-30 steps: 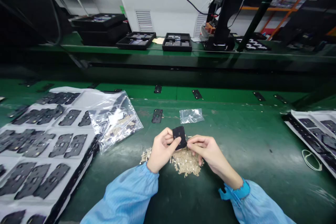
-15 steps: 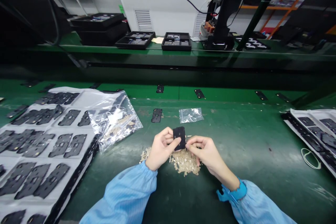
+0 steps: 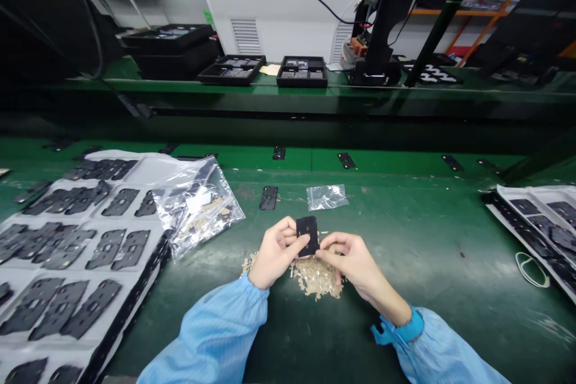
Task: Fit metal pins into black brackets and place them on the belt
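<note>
Two hands of mine are raised over the work: my left hand (image 3: 275,254) and my right hand (image 3: 355,267), both just above a loose heap of beige strips (image 3: 315,279) on the green surface (image 3: 432,234). One small black plate (image 3: 308,235), rectangular with cut-out openings, stands nearly upright between the hands, above the heap. My left fingers (image 3: 288,234) curl around its left edge, with the thumb across its lower face. My right fingers (image 3: 330,250) are pressed together in a pinch at its lower right corner. Ahead of the heap lie a second black plate (image 3: 269,198) and a small clear plastic bag (image 3: 327,197). To my left, a clear bag of beige pieces (image 3: 198,207) rests on a white tray sheet (image 3: 81,240) of black plates. To my right sits another white tray sheet (image 3: 531,228), with a white loop of cord (image 3: 531,270) just beside it. Light-blue sleeves (image 3: 211,336) cover both forearms.
</note>
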`<state>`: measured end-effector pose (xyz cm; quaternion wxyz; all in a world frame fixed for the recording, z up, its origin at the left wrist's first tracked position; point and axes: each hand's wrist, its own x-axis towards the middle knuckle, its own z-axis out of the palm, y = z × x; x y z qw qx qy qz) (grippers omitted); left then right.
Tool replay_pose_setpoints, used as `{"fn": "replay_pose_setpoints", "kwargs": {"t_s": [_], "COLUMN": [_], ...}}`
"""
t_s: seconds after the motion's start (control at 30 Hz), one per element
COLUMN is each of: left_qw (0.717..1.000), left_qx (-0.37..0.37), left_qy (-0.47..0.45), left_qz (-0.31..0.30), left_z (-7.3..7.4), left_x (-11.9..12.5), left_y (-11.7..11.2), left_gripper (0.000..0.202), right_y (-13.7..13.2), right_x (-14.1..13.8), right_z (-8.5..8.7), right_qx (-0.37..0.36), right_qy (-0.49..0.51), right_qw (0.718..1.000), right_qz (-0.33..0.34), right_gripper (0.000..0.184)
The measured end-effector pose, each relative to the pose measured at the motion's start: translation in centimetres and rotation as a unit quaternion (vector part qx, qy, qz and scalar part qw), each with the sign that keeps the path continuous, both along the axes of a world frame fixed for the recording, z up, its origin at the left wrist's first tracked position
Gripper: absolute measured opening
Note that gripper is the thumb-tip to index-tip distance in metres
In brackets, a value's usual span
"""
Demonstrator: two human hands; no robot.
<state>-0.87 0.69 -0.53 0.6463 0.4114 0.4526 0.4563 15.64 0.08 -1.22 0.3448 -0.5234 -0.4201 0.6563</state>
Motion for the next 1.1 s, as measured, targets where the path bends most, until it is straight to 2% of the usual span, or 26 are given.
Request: {"fn": "replay_pose_setpoints", "kwargs": {"t_s": [0.2,0.37,0.53,0.63,0.7,0.77,0.87,0.97,1.03,1.1], "left_qw": [1.0,0.997,0.987,0.977,0.973,0.971,0.966,0.975,0.991,0.997], "left_qx": [-0.004,-0.033,-0.078,-0.093,-0.094,-0.091,-0.096,-0.078,-0.022,0.06], "left_qy": [-0.011,-0.065,-0.134,-0.187,-0.209,-0.219,-0.231,-0.202,-0.123,-0.026], "left_qz": [-0.003,-0.032,-0.032,-0.035,-0.024,0.014,0.062,0.053,0.044,0.041], "left_z": [-0.1,0.1,0.2,0.1,0.0,-0.2,-0.4,-0.3,0.0,0.5], "left_x": [-0.1,-0.2,0.2,0.7,1.0,1.2,1.3,1.2,1.0,0.7], "left_y": [-0.1,-0.1,-0.3,-0.5,-0.6,-0.6,-0.6,-0.7,-0.8,-0.9], "left_gripper": [0.029,0.024,0.028,0.024,0.019,0.016,0.017,0.014,0.012,0.011], "right_y": [-0.1,0.2,0.4,0.4,0.2,0.0,-0.4,-0.6,-0.5,-0.3], "right_x": [0.2,0.9,1.3,1.1,0.8,0.3,-0.5,-1.0,-0.9,-0.4], "right_z": [0.5,1.0,0.6,0.3,0.2,0.3,0.6,0.7,0.7,0.8], "right_qx": [0.001,-0.006,-0.056,-0.081,-0.069,-0.038,0.031,0.083,0.103,0.134], "right_qy": [0.027,0.071,0.159,0.221,0.251,0.26,0.225,0.169,0.134,0.09], "right_qw": [1.0,0.997,0.985,0.97,0.964,0.964,0.973,0.982,0.984,0.984], "right_qz": [-0.001,0.017,0.048,0.064,0.048,0.034,0.033,-0.016,-0.057,-0.068], "right_gripper": [0.029,0.027,0.026,0.022,0.024,0.028,0.033,0.03,0.025,0.023]}}
